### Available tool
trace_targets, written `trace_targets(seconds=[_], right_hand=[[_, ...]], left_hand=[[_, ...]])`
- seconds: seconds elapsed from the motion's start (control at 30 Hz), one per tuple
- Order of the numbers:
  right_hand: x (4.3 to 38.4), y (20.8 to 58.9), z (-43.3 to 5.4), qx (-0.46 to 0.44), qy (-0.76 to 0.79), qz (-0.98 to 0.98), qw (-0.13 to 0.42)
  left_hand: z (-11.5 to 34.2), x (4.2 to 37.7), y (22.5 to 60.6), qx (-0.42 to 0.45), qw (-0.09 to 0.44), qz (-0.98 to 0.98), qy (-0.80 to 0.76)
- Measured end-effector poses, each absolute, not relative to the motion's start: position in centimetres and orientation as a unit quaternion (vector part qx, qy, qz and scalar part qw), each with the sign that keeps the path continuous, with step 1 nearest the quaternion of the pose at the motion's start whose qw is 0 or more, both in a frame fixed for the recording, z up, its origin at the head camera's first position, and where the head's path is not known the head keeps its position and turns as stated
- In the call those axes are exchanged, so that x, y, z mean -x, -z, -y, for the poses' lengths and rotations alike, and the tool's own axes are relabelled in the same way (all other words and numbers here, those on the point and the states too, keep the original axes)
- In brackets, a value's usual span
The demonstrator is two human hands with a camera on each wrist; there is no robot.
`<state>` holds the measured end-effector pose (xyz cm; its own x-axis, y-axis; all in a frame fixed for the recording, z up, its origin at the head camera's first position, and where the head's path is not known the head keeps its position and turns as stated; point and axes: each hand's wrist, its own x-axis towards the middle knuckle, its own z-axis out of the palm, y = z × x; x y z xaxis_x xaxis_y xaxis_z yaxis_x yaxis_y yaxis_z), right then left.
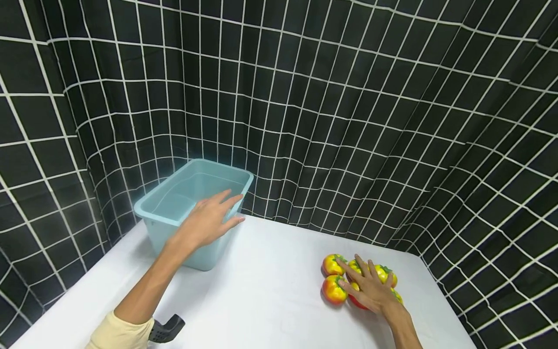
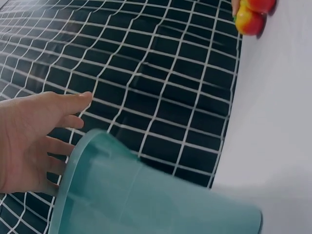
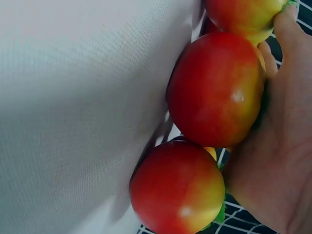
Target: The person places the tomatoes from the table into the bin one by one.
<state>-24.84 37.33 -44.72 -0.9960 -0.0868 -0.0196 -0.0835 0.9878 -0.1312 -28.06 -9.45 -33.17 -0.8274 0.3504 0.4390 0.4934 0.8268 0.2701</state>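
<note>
Fruits (image 1: 333, 293): six discernible, some part-hidden under right hand (image 1: 373, 291), fingers spread; total unclear. One bin (image 1: 213, 182), side partly blocked by left hand (image 1: 208, 219), fingers apart.

The left hand (image 2: 29, 136) reaches in from the left edge, thumb (image 2: 75, 101) stretched out and fingers (image 2: 59, 146) spread, their ends at the rim (image 2: 73, 170) of the teal bin (image 2: 165, 200), though whether they touch it is unclear. Behind both hangs a dark cloth (image 2: 146, 73) with a white grid, meeting the white table (image 2: 278, 122) on the right. At the top right, red-and-yellow fruits (image 2: 249, 22) sit together, partly cut off.
</note>
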Motion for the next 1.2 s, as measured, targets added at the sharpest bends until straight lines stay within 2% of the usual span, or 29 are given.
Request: trace_targets(seconds=[0.27,0.7,0.83,1.07,1.2], right_hand=[[24.9,44.6,-37.0,0.042,0.065,-0.997,0.017],[25.1,44.9,-37.4,0.047,0.071,-0.996,0.013],[25.2,44.8,-37.4,0.046,0.074,-0.996,0.018],[25.4,45.0,-37.5,0.051,0.069,-0.996,0.020],[25.4,45.0,-37.6,0.052,0.076,-0.996,0.020]], left_hand=[[13.1,27.5,33.4,0.191,0.160,0.949,0.191],[18.8,26.9,34.8,0.185,0.116,0.965,0.142],[19.1,26.9,35.4,0.203,0.132,0.964,0.111],[17.8,26.3,36.4,0.217,0.226,0.948,0.055],[16.0,25.5,36.5,0.242,0.248,0.937,0.045]])
